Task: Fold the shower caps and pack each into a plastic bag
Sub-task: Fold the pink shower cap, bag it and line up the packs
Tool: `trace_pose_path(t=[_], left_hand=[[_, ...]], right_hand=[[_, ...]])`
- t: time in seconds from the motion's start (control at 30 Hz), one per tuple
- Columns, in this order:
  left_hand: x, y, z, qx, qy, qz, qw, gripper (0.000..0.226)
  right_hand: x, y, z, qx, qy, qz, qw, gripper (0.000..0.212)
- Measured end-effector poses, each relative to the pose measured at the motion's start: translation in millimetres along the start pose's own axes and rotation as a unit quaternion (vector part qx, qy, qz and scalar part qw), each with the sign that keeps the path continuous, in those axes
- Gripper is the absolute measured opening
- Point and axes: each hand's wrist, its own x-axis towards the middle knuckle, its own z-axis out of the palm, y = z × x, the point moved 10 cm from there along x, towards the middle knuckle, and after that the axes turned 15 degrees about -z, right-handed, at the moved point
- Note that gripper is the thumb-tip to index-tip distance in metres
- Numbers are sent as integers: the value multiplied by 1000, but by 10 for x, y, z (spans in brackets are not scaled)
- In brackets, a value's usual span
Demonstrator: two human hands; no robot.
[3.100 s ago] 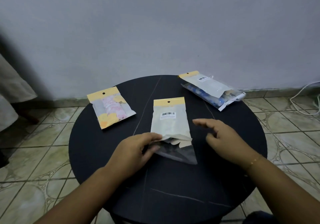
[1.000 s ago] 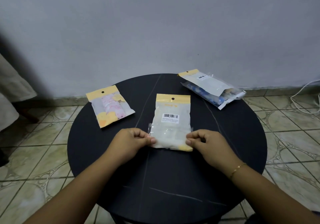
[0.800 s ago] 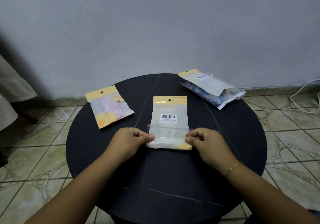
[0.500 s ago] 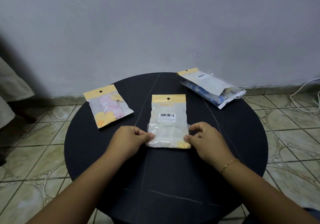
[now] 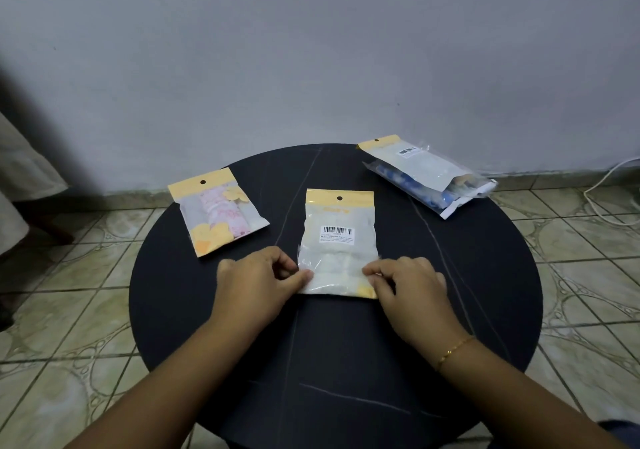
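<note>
Pressing down the flap we were folding moments ago, we are pinching the clear yellow-topped plastic bag (image 5: pixel 337 247) with both hands, left hand (image 5: pixel 258 277) and right hand (image 5: pixel 408 280), sealing this packed cap on the round black table (image 5: pixel 467 275).

Lying flat at the table's middle: clear plastic bag with yellow header strip and barcode label (image 5: pixel 337 244), holding a folded whitish shower cap, near end folded over. Lying at far left: matching yellow-topped bag with pink-and-yellow floral cap (image 5: pixel 218 211). Resting at far right, overlapping: two clear bags with blue-patterned contents (image 5: pixel 427 174).
</note>
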Motion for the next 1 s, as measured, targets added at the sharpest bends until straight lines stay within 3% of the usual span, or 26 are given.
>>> trace_pose_path(t=[0.1, 0.2, 0.3, 0.37, 0.5, 0.57, 0.63, 0.73, 0.8, 1.0], left_hand=[[-2, 45, -10, 32, 36, 40, 998, 34], [-120, 247, -2, 33, 87, 171, 981, 46], [-347, 479, 201, 57, 47, 312, 947, 50], [-417, 517, 375, 71, -5, 347, 935, 51], [-337, 471, 608, 107, -99, 307, 940, 68], [-289, 427, 697, 145, -128, 279, 941, 79], [-291, 421, 735, 205, -125, 261, 935, 78], [-298, 399, 725, 272, -108, 222, 930, 57], [-284, 360, 691, 294, -96, 190, 932, 56], [-218, 196, 667, 330, -85, 76, 937, 62]], right_hand=[[-8, -30, -7, -38, 19, -23, 999, 24], [-32, -111, -141, -69, 107, -63, 990, 19], [-55, -292, -151, -83, 144, -133, 977, 21], [-46, -388, -27, -84, 102, -175, 976, 35], [6, -429, 277, -81, -50, -192, 977, 90], [0, -354, 397, -68, -113, -164, 978, 105], [18, -342, 395, -69, -118, -149, 979, 107], [27, -355, 392, -93, -109, -147, 979, 100], [28, -349, 407, -101, -111, -143, 978, 91], [31, -364, 403, -106, -105, -141, 979, 90]])
